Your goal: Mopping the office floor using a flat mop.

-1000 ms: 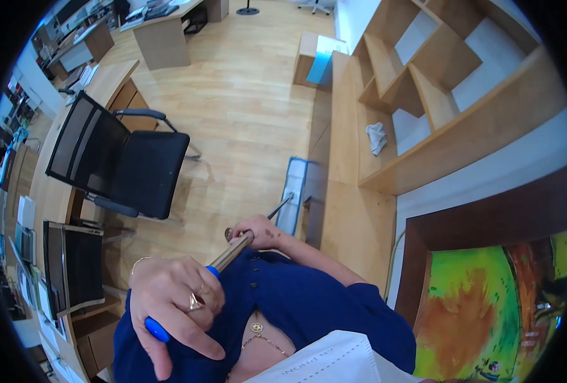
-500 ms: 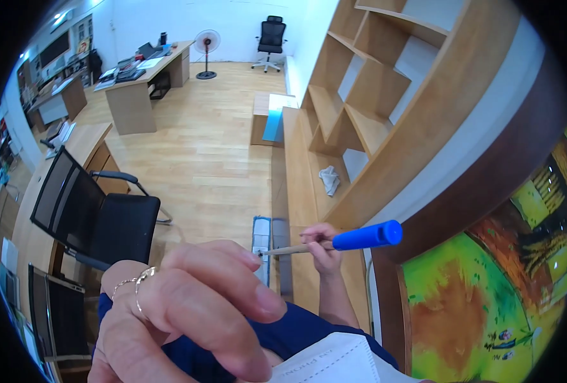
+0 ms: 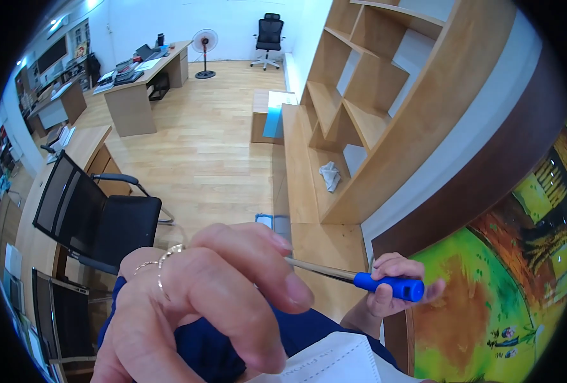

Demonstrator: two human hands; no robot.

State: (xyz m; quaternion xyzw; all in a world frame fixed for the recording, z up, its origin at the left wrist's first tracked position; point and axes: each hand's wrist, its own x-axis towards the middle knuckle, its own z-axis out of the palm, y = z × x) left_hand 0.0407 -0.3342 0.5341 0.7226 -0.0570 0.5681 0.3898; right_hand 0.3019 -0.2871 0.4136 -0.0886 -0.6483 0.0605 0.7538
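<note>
Head view: a screwdriver point(image 3: 385, 285) with a blue handle and a metal shaft lies nearly level in front of the person's chest. Right hand point(image 3: 395, 281) is closed around the handle. Left hand point(image 3: 200, 300), close to the lens and wearing rings, curls over the shaft's far end; whether its fingers pinch the shaft cannot be told. Beyond stand a black mesh chair point(image 3: 98, 217) and wooden shelving point(image 3: 366, 96).

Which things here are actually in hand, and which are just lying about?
In hand: blue-handled screwdriver, handle gripped by right hand, shaft at left hand.

Lying about: crumpled cloth on wooden shelf unit, black chair, standing fan, desk.
</note>
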